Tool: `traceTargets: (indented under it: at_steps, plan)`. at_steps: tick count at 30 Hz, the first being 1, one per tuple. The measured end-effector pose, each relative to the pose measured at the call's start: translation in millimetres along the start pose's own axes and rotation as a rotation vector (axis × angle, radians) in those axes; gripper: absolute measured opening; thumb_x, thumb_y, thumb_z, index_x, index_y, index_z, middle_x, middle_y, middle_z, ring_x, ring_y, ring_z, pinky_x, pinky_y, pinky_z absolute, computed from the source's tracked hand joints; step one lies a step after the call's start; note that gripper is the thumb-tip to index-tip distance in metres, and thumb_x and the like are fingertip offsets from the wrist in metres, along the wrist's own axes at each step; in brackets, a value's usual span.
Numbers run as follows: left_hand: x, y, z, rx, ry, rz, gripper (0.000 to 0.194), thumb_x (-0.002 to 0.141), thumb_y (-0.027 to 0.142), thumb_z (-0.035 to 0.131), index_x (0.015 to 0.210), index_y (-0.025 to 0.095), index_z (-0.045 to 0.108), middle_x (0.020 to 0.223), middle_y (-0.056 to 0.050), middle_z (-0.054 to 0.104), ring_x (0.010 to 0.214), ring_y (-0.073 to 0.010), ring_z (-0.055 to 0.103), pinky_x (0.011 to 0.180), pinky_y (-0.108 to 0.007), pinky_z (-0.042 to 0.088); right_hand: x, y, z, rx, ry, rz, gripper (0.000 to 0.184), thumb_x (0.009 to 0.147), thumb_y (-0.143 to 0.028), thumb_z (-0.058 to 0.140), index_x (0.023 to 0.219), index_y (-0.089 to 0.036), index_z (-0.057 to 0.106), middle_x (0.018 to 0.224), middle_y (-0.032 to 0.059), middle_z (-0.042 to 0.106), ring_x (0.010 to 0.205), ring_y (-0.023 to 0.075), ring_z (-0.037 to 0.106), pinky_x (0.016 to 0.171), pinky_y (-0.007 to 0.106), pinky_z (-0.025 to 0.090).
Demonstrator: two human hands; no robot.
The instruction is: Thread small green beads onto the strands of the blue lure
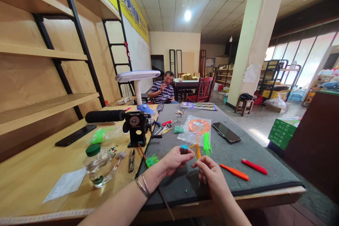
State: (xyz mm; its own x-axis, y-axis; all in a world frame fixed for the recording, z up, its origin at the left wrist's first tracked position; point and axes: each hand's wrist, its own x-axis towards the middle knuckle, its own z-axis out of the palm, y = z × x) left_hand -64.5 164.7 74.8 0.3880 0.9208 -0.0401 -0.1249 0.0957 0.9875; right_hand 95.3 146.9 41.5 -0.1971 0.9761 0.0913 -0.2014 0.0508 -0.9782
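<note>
My left hand (176, 160), with bangles on its wrist, is closed in a pinch above the grey mat. A small blue bumpy piece (184, 147) shows at its fingertips. Close beside it, my right hand (208, 170) pinches a thin pale strand (195, 157) that runs between the two hands. Just beyond the fingertips hang orange threads (198, 151), next to a bundle of bright green strands (207, 143). A clear plastic bag (185, 133) with a coil of orange cord (198, 126) lies behind them. What is inside my fingers is partly hidden.
Right of my hands are an orange-handled tool (235, 172), a red lighter-like stick (254, 166) and a phone (226, 132). Leftward stand a black winding device (136, 129), snips (131, 161), a green-lidded water jar (100, 169) and another phone (76, 135). A person (163, 90) sits beyond the table.
</note>
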Motion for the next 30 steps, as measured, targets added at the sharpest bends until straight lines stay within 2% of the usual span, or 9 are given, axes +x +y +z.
traceTargets:
  at_steps: [3,6,15,26,30]
  plan:
    - [0.1,0.9,0.2,-0.003,-0.008,-0.002,0.041,0.06,0.046,0.078,0.076,0.014,0.059,0.048,0.011,0.034,0.043,-0.0033,0.017,0.043,-0.025,0.006,2.0,3.7,-1.7,0.003,-0.018,-0.007,0.031,0.07,-0.046,0.07,0.069,-0.018,0.058,0.064,-0.002,0.061,0.042,0.004,0.038,0.037,0.016,0.023]
    - [0.7,0.6,-0.3,-0.008,-0.015,-0.005,0.041,0.06,0.046,0.078,0.075,0.014,0.058,0.047,0.011,0.033,0.043,-0.0031,0.017,0.044,-0.025,0.006,2.8,5.5,-2.6,0.002,-0.025,-0.009,0.03,0.071,-0.045,0.069,0.07,-0.018,0.058,0.069,-0.001,0.063,0.042,0.0038,0.039,0.037,0.015,0.023]
    - [0.0,2.0,0.6,-0.011,-0.012,-0.021,0.043,0.058,0.047,0.079,0.076,0.014,0.058,0.047,0.011,0.034,0.043,-0.003,0.018,0.045,-0.026,0.006,0.2,0.9,-1.1,-0.012,-0.019,-0.014,0.032,0.07,-0.048,0.07,0.069,-0.017,0.059,0.058,-0.0033,0.056,0.042,0.0047,0.038,0.038,0.016,0.024]
    - [1.0,1.6,0.7,-0.011,-0.015,-0.026,0.045,0.057,0.049,0.079,0.077,0.013,0.06,0.047,0.011,0.034,0.042,-0.0026,0.018,0.045,-0.026,0.006,-0.3,0.7,-0.9,-0.015,-0.021,-0.023,0.034,0.071,-0.049,0.069,0.069,-0.017,0.059,0.063,-0.0014,0.058,0.044,0.0047,0.039,0.038,0.016,0.023]
    - [1.1,0.4,0.8,-0.013,-0.019,-0.015,0.044,0.058,0.048,0.079,0.076,0.013,0.06,0.048,0.01,0.036,0.043,-0.0028,0.018,0.045,-0.025,0.006,0.4,0.8,-1.4,-0.008,-0.029,0.001,0.033,0.07,-0.048,0.07,0.069,-0.017,0.059,0.052,-0.0053,0.051,0.041,0.0043,0.035,0.038,0.015,0.02]
